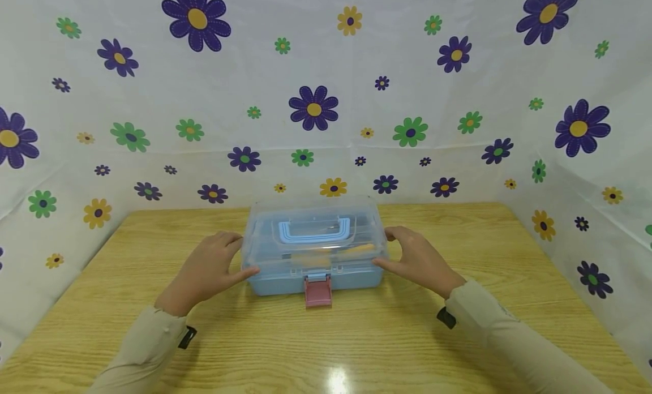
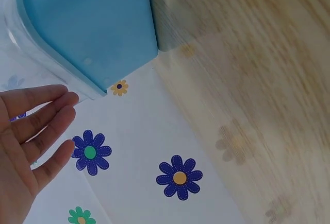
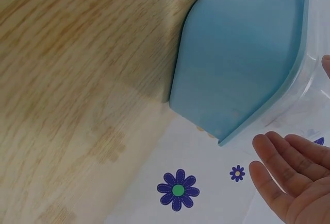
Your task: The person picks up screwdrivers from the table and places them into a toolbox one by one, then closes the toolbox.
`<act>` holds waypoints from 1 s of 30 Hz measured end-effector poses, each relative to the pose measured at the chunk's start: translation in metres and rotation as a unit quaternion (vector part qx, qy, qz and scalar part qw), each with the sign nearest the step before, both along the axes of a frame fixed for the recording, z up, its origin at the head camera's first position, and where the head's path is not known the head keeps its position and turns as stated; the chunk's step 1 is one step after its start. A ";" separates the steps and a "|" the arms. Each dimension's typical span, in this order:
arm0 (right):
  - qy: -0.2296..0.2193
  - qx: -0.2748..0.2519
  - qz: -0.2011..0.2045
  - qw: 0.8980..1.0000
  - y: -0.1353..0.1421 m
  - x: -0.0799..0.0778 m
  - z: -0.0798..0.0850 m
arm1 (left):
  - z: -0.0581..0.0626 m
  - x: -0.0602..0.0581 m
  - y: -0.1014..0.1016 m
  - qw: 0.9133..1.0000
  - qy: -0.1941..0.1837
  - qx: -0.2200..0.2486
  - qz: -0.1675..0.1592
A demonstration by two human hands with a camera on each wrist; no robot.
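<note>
A storage box (image 1: pixel 316 283) with a pale blue base and a clear lid (image 1: pixel 265 224) stands on the table. A light blue handle (image 1: pixel 314 231) lies on the lid, and a pink latch (image 1: pixel 318 293) hangs folded down at the front. My left hand (image 1: pixel 207 269) is at the lid's left side, thumb by the front corner, fingers (image 2: pixel 44 113) fairly straight. At the opposite side my right hand (image 1: pixel 420 261) has its thumb near the front corner and its fingers (image 3: pixel 289 157) loosely extended. Whether the fingertips touch the lid I cannot tell. Through it, yellow items (image 1: pixel 356 249) show blurred.
The wooden table (image 1: pixel 326 343) extends around the box. Behind it and at both sides hangs a white cloth (image 1: pixel 326 65) printed with flowers. A dark strap (image 1: pixel 187 337) shows at the left cuff and another strap (image 1: pixel 446 318) at the right.
</note>
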State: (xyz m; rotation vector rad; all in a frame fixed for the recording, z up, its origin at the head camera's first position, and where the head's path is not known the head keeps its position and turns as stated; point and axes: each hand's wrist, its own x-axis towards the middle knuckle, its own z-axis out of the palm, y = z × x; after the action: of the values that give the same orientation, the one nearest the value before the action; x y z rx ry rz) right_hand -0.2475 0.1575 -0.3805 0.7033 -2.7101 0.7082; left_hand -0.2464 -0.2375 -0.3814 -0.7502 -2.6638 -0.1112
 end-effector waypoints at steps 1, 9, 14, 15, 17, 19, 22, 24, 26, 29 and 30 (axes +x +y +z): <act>0.002 0.002 -0.001 1.000 0.000 0.000 0.000 | 0.000 0.001 0.001 1.000 0.001 -0.001 0.003; -0.001 0.028 -0.017 0.999 0.000 0.001 0.001 | -0.002 0.005 0.005 0.997 0.078 -0.004 0.018; 0.018 0.029 -0.011 0.999 0.001 0.002 0.003 | -0.001 0.005 0.009 0.990 0.142 0.000 0.019; 0.025 0.030 -0.010 0.999 0.002 0.002 0.004 | -0.001 0.005 0.011 0.988 0.150 0.000 0.019; 0.042 0.038 -0.009 0.998 0.002 0.002 0.005 | 0.001 0.006 0.013 0.987 0.162 0.001 0.020; 0.068 0.049 -0.010 0.996 0.003 0.002 0.006 | 0.002 0.007 0.016 0.985 0.172 0.000 0.021; 0.107 0.065 -0.011 0.992 0.003 0.003 0.007 | 0.003 0.007 0.019 0.983 0.185 0.001 0.019; 0.129 0.074 -0.010 0.989 0.003 0.004 0.008 | 0.004 0.007 0.022 0.981 0.193 0.004 0.016; 0.144 0.079 -0.008 0.986 0.003 0.005 0.009 | 0.004 0.008 0.024 0.980 0.197 0.008 0.013; 0.165 0.083 -0.003 0.983 0.002 0.008 0.011 | 0.004 0.009 0.028 0.980 0.199 0.014 0.009; 0.172 0.084 -0.001 0.982 0.002 0.008 0.012 | 0.003 0.010 0.029 0.980 0.201 0.016 0.007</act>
State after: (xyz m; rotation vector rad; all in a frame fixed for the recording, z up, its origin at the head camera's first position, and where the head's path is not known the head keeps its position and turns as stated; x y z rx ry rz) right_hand -0.2392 0.1591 -0.3680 0.7792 -2.4663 0.3225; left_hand -0.2364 -0.2086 -0.3781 -0.6633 -2.2779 0.0026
